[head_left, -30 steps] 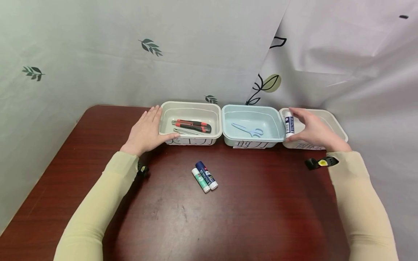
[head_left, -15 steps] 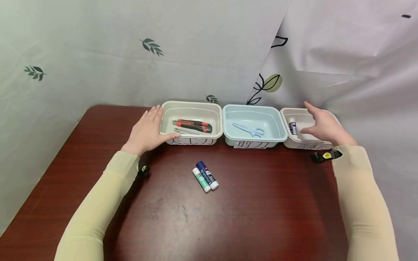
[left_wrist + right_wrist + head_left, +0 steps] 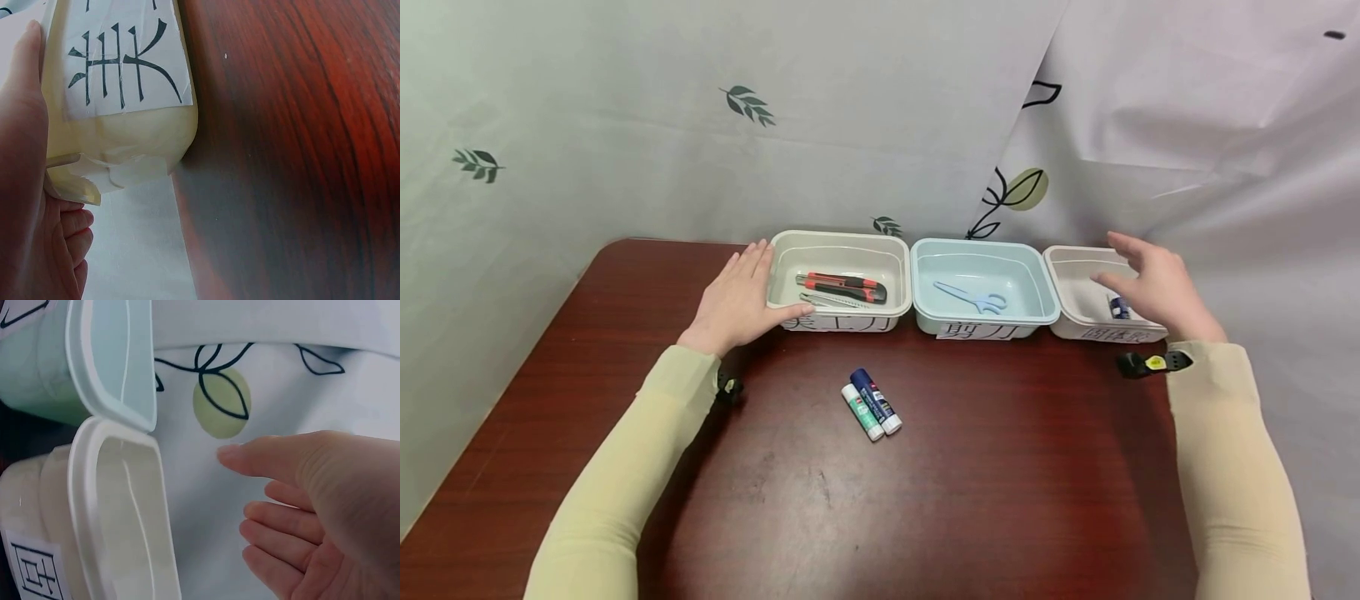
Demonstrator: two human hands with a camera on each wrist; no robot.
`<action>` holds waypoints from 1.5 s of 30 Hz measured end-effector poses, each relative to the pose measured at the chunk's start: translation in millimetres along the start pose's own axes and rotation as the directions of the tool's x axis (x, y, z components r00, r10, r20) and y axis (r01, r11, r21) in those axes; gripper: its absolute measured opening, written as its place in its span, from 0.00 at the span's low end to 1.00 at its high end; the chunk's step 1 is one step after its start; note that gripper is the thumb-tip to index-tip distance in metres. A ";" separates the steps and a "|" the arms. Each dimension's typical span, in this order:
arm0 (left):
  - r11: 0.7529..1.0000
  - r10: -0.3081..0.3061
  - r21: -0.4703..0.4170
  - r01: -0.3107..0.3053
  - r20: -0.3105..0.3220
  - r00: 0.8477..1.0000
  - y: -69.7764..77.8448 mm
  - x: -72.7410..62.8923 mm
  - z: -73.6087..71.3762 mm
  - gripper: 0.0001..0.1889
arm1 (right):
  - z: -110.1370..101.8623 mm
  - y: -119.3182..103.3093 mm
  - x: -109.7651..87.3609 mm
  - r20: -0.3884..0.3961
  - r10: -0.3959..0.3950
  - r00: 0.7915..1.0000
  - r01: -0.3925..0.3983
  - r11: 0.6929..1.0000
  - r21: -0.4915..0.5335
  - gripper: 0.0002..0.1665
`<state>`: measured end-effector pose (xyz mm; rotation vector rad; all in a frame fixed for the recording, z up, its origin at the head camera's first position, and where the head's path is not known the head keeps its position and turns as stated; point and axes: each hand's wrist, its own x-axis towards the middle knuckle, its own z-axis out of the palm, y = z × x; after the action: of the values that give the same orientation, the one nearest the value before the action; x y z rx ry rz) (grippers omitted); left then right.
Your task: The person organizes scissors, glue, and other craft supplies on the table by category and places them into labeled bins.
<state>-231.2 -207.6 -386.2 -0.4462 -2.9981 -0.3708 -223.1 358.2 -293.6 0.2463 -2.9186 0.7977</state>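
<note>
My left hand (image 3: 730, 296) rests with straight fingers against the left end of a beige bin (image 3: 838, 237), its thumb along the front rim. Two red-and-black utility knives (image 3: 842, 287) and a thin blade-like piece (image 3: 832, 301) lie in that bin. My right hand (image 3: 1161, 287) hovers over the right beige bin (image 3: 1063, 287), fingers spread and holding nothing. Inside that bin a dark blue glue stick (image 3: 1119, 308) lies partly hidden below the hand. On the table, a navy glue stick (image 3: 876, 402) and a green one (image 3: 862, 412) lie side by side.
Between the beige bins stands a light blue bin (image 3: 985, 317) with blue scissors (image 3: 973, 298) in it. All three bins bear paper labels in front. A pale leaf-patterned curtain (image 3: 820, 125) hangs behind the dark red table (image 3: 970, 467).
My right hand has let go of the glue stick and drawn back to the right. The stick has dropped into the right bin and moved rightward. My left hand stays in place.
</note>
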 end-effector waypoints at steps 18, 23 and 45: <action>1.000 -0.002 0.003 0.002 0.000 1.000 0.0 -1.4 -0.3 0.66 | 17.2 -53.2 -18.4 -0.138 -0.021 0.990 0.035 0.995 0.097 0.37; 1.000 -0.002 0.000 0.002 -0.001 1.000 -0.2 -0.4 0.2 0.66 | 26.0 -68.1 -21.3 -0.147 -0.085 0.985 0.097 0.993 0.073 0.35; 1.000 0.004 -0.003 -0.004 -0.003 1.000 0.1 0.9 0.8 0.66 | 65.7 -118.0 -32.9 -0.119 -0.286 0.951 0.300 0.946 0.125 0.32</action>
<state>-232.1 -207.1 -386.8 -0.4507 -2.9935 -0.3753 -173.0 228.5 -296.2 0.6188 -2.6467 0.9359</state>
